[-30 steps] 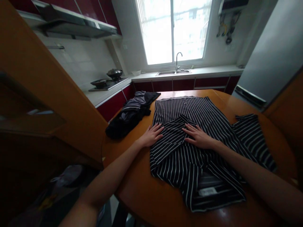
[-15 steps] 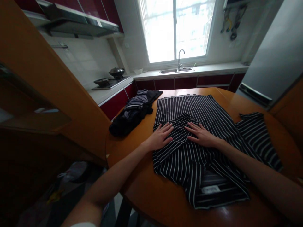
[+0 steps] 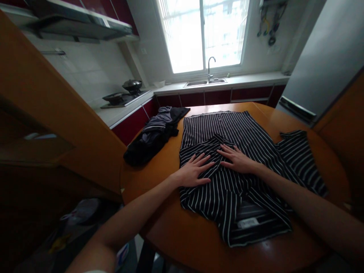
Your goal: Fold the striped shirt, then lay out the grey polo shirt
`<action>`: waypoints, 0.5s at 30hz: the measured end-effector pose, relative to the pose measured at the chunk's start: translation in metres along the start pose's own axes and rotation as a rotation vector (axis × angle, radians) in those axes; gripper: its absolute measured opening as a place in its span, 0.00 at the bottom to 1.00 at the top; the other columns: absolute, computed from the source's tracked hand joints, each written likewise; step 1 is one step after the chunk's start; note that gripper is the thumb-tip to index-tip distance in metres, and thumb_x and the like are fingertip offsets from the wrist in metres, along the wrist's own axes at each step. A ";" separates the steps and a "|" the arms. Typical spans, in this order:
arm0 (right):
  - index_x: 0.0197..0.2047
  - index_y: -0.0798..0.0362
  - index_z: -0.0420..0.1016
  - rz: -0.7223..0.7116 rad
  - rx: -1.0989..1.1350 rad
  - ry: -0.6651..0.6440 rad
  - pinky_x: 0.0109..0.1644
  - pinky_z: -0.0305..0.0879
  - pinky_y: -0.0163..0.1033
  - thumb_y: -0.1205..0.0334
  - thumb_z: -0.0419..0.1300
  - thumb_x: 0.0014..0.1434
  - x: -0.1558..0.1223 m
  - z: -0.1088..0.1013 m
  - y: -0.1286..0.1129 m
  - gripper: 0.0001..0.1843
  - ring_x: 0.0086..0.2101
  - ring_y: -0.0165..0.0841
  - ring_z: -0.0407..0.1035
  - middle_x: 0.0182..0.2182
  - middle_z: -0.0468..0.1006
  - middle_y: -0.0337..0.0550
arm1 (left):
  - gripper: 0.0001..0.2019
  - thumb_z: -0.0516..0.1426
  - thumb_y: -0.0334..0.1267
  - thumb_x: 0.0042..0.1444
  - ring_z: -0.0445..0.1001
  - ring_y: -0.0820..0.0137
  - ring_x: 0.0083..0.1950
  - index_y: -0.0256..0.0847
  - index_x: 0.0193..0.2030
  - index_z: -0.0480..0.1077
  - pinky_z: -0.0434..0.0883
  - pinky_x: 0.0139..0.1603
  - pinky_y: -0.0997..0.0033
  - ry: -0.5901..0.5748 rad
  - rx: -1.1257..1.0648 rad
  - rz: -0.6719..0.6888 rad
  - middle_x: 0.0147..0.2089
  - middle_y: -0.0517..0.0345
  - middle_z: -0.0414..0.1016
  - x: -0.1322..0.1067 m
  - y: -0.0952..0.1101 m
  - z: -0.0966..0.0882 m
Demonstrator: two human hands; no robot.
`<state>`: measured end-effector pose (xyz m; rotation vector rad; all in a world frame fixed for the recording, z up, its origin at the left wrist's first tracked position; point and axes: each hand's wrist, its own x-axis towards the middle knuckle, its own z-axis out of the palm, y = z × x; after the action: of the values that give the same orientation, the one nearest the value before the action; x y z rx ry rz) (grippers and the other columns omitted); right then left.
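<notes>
A black shirt with thin white stripes [image 3: 244, 132] lies spread on a round orange wooden table [image 3: 182, 235]. One sleeve is folded in across its middle; the other sleeve [image 3: 298, 159] sticks out to the right. My left hand [image 3: 196, 170] rests flat on the folded sleeve near the shirt's left edge, fingers spread. My right hand [image 3: 237, 159] lies flat beside it on the fabric, fingers stretched out. A white label [image 3: 248, 222] shows at the near collar.
A heap of dark clothes [image 3: 155, 136] sits at the table's left far edge. An orange wooden panel [image 3: 57, 113] stands to the left. Behind are a counter with a sink [image 3: 204, 81], a stove with pans [image 3: 122, 94], and a grey fridge [image 3: 321, 64] at right.
My left hand has slid rightwards onto the striped fabric, closer to my right hand, with fingers spreading. My right hand has stayed about where it was.
</notes>
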<state>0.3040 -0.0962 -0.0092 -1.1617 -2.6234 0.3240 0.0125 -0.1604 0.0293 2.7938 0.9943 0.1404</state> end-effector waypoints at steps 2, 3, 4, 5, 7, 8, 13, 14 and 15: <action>0.75 0.42 0.51 0.000 0.002 -0.003 0.73 0.32 0.63 0.35 0.47 0.67 0.000 0.000 0.001 0.38 0.72 0.46 0.37 0.74 0.42 0.45 | 0.37 0.52 0.58 0.66 0.38 0.53 0.79 0.52 0.77 0.44 0.38 0.75 0.41 0.022 0.003 0.074 0.79 0.55 0.41 0.000 0.009 -0.007; 0.75 0.43 0.51 0.001 0.002 -0.006 0.73 0.32 0.63 0.35 0.47 0.67 0.000 0.000 0.001 0.39 0.72 0.46 0.37 0.74 0.42 0.46 | 0.36 0.51 0.56 0.67 0.40 0.54 0.78 0.50 0.77 0.45 0.39 0.76 0.43 0.035 0.002 0.117 0.78 0.53 0.44 -0.001 0.015 -0.011; 0.75 0.43 0.51 0.001 0.002 -0.008 0.73 0.32 0.63 0.35 0.47 0.67 0.000 0.000 0.001 0.39 0.72 0.45 0.37 0.74 0.42 0.46 | 0.34 0.51 0.54 0.68 0.43 0.55 0.78 0.49 0.77 0.46 0.41 0.76 0.45 0.050 -0.003 0.156 0.78 0.52 0.47 -0.001 0.021 -0.014; 0.75 0.43 0.51 0.001 0.004 -0.009 0.73 0.33 0.63 0.35 0.47 0.68 0.000 0.000 0.001 0.39 0.72 0.45 0.37 0.74 0.42 0.46 | 0.33 0.50 0.52 0.69 0.46 0.56 0.77 0.48 0.77 0.47 0.42 0.76 0.46 0.063 -0.014 0.190 0.77 0.51 0.50 -0.001 0.027 -0.017; 0.75 0.43 0.51 0.002 0.012 -0.004 0.73 0.33 0.63 0.36 0.46 0.68 0.001 -0.001 0.001 0.38 0.72 0.46 0.38 0.74 0.42 0.46 | 0.31 0.49 0.50 0.70 0.51 0.57 0.76 0.48 0.76 0.48 0.45 0.77 0.48 0.067 -0.053 0.253 0.75 0.51 0.55 0.000 0.038 -0.021; 0.75 0.42 0.51 0.001 0.017 -0.002 0.73 0.33 0.63 0.36 0.46 0.68 0.001 -0.002 0.000 0.37 0.72 0.46 0.38 0.74 0.42 0.46 | 0.31 0.49 0.49 0.70 0.52 0.57 0.76 0.49 0.76 0.48 0.45 0.77 0.49 0.046 -0.078 0.292 0.75 0.52 0.56 -0.001 0.043 -0.021; 0.75 0.45 0.51 0.010 0.028 -0.017 0.73 0.32 0.63 0.41 0.45 0.70 0.001 -0.006 -0.003 0.35 0.72 0.45 0.37 0.74 0.43 0.46 | 0.34 0.51 0.53 0.69 0.44 0.55 0.78 0.54 0.77 0.44 0.43 0.76 0.46 -0.192 -0.141 0.416 0.78 0.58 0.46 -0.001 0.053 -0.015; 0.75 0.45 0.51 0.012 0.034 -0.016 0.73 0.32 0.63 0.41 0.45 0.70 0.002 -0.007 -0.003 0.35 0.72 0.45 0.37 0.74 0.43 0.46 | 0.34 0.51 0.53 0.69 0.43 0.55 0.78 0.56 0.77 0.43 0.42 0.76 0.44 -0.224 -0.139 0.414 0.78 0.59 0.43 -0.001 0.053 -0.013; 0.75 0.45 0.51 0.013 0.041 -0.014 0.73 0.31 0.63 0.41 0.45 0.70 0.002 -0.007 -0.004 0.35 0.72 0.46 0.37 0.74 0.42 0.46 | 0.34 0.51 0.53 0.68 0.42 0.54 0.78 0.57 0.77 0.43 0.41 0.76 0.42 -0.243 -0.138 0.413 0.78 0.60 0.42 -0.001 0.053 -0.013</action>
<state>0.3025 -0.0966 -0.0009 -1.1681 -2.6097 0.3879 0.0427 -0.2001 0.0520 2.7624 0.3348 -0.0761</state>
